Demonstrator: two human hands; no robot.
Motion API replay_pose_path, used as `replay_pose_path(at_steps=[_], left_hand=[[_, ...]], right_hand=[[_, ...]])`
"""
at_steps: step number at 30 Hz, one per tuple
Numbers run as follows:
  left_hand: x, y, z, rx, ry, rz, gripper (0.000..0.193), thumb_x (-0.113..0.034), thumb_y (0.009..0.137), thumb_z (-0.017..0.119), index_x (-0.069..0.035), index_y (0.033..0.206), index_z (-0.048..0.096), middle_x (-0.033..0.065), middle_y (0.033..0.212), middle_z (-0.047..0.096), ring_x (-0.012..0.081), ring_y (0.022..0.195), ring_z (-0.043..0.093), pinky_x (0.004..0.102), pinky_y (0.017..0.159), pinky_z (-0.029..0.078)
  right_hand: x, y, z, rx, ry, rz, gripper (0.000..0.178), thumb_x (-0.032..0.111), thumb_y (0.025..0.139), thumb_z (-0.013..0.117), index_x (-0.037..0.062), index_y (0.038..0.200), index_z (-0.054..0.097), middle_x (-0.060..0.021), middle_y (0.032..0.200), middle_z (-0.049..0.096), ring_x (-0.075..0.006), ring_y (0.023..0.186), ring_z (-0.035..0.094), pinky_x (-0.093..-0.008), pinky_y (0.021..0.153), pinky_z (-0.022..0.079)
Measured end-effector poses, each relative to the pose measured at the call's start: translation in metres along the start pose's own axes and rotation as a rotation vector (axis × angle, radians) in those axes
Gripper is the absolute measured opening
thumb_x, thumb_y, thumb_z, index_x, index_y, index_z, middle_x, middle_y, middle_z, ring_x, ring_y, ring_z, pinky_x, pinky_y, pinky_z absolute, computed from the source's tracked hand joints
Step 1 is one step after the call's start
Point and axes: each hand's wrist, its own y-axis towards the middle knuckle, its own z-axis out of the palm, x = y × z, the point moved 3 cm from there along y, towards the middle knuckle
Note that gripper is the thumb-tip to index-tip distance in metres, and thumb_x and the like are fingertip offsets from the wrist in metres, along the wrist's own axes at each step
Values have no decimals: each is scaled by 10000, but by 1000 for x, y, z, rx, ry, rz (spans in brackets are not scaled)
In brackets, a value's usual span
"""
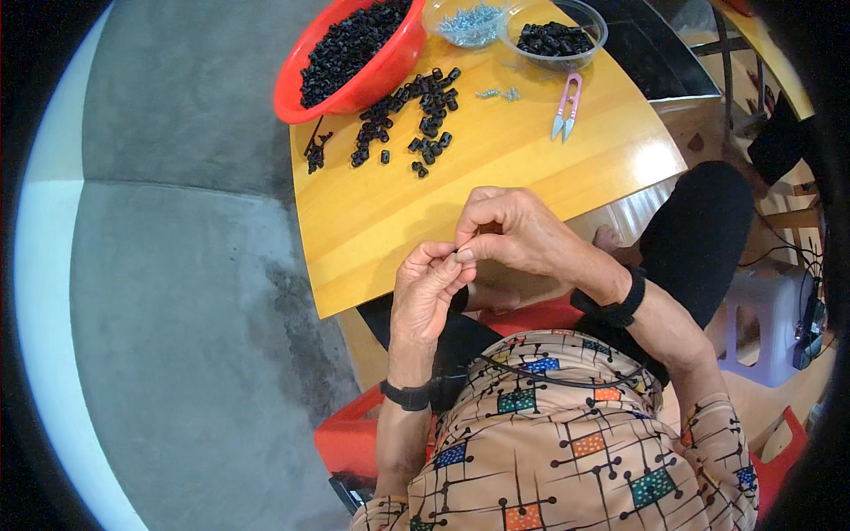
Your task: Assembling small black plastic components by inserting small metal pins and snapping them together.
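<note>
Fingertips together, my left hand (427, 288) and my right hand (522, 232) meet just off the near edge of the yellow table (363, 257). Both are closed in a pinch around something small, mostly hidden by the fingers; a dark speck shows between them. Beyond my hands, small black cord-lock-like pieces (432, 124) lie scattered on the tabletop. A few tiny silver springs or screws (498, 94) rest to their right. Pink-handled thread snips (567, 108) lie farther right, blades pointing toward me.
A red basin (394, 75) heaped with black pieces stands at the far left of the table. Beside it are a clear tub of bluish-silver small parts (471, 25) and a clear bowl (604, 37) with black pieces. A grey wall (195, 283) borders the left; a pale plastic stool (763, 319) stands right.
</note>
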Motion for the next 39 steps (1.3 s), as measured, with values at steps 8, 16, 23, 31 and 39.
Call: replay_pose_path(at_steps=[8, 16, 23, 31, 39], left_hand=[[-3, -13, -12, 19, -83, -32, 93, -22, 834, 633, -38, 911, 584, 102, 867, 653, 160, 789, 664, 261, 721, 581], [-12, -11, -24, 63, -204, 66, 163, -30, 852, 612, -40, 1009, 571, 116, 943, 636, 143, 798, 645, 249, 719, 567], [-31, 9, -37, 53, -174, 254, 199, -18, 857, 598, -26, 1052, 561, 96, 1008, 609, 134, 917, 606, 227, 798, 544], [-29, 19, -45, -74, -26, 354, 185, -33, 868, 597, -14, 1050, 566, 94, 998, 622, 131, 889, 615, 233, 796, 541], [-25, 19, -35, -67, -13, 345, 163, -47, 867, 605, -19, 1026, 577, 119, 977, 640, 131, 818, 629, 248, 749, 539]], right_hand=[[-15, 22, 27, 456, 440, 297, 111, 64, 729, 722, 38, 777, 625, 28, 688, 580, -57, 648, 514, -213, 594, 413], [-11, 55, 18, 373, 335, 274, 93, 87, 785, 673, 18, 840, 641, 2, 718, 627, -67, 671, 557, -233, 613, 453], [-30, 93, 12, 59, -642, -154, 143, 115, 754, 639, 20, 861, 626, -143, 805, 635, -329, 753, 624, -403, 676, 491], [-42, 91, 28, 54, -844, -164, 112, 115, 759, 617, 30, 815, 571, -144, 813, 595, -344, 713, 614, -428, 620, 496], [-27, 55, 12, 109, -890, -171, 132, 107, 760, 610, 38, 816, 512, -126, 779, 534, -345, 679, 586, -427, 597, 483]])
